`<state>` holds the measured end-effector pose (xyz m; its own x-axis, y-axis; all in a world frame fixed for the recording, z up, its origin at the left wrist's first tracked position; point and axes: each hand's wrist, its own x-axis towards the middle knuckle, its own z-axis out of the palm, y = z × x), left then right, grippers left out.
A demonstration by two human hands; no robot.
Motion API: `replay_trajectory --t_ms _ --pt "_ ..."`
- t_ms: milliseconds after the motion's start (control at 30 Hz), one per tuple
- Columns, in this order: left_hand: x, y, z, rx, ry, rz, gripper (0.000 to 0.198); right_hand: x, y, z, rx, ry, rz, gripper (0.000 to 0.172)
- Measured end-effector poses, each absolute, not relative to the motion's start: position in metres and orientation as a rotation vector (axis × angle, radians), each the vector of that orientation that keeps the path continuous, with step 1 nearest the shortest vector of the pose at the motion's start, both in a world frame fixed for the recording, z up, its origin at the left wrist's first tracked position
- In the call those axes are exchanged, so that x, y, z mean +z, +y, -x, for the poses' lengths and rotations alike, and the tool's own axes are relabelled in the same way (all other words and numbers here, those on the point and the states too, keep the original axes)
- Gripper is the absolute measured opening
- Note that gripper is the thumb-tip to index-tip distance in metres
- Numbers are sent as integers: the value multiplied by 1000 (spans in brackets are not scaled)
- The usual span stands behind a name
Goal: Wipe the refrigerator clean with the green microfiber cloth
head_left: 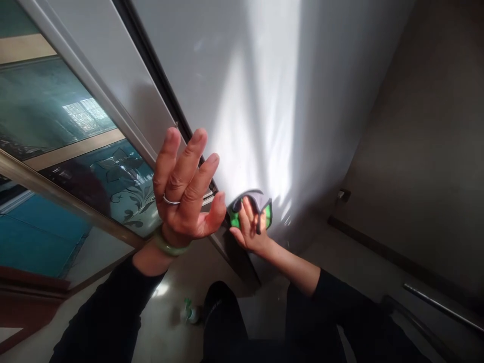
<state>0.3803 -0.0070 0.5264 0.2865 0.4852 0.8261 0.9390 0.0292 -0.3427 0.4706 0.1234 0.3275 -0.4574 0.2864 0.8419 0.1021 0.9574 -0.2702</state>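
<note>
My left hand (183, 189) is raised in front of a white door, fingers spread and open, a ring on one finger and a green bangle (168, 246) on the wrist. It holds nothing. Lower down, my right hand (249, 229) presses a green and grey cloth (260, 204) flat against the white door panel (264, 101), fingers closed over the cloth. Both arms wear black sleeves.
A dark gap and seal (162, 85) runs between the white panel and a glass door with etched flower patterns (124, 189) on the left. A green-topped spray bottle (190, 312) stands on the floor below. A beige wall (427, 151) stands at right.
</note>
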Motion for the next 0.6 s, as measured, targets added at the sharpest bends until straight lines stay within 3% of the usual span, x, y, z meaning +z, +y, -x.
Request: replay_trajectory --t_ms 133,233,300,467,600 --pt "535 -6 -394 -633 -1108 1659 54 457 128 -470 109 -1902 211 80" --pt "540 -5 -396 -627 -1015 1680 52 502 130 -470 89 -1858 219 84" --pt "541 -4 -396 -584 -1012 1643 51 479 128 -467 117 -1857 234 81" --pt "541 -4 -393 -428 -1065 1513 46 332 122 -463 481 -2066 245 66" --pt "536 -7 -399 -557 -1062 1582 46 244 114 -473 655 -2024 383 49"
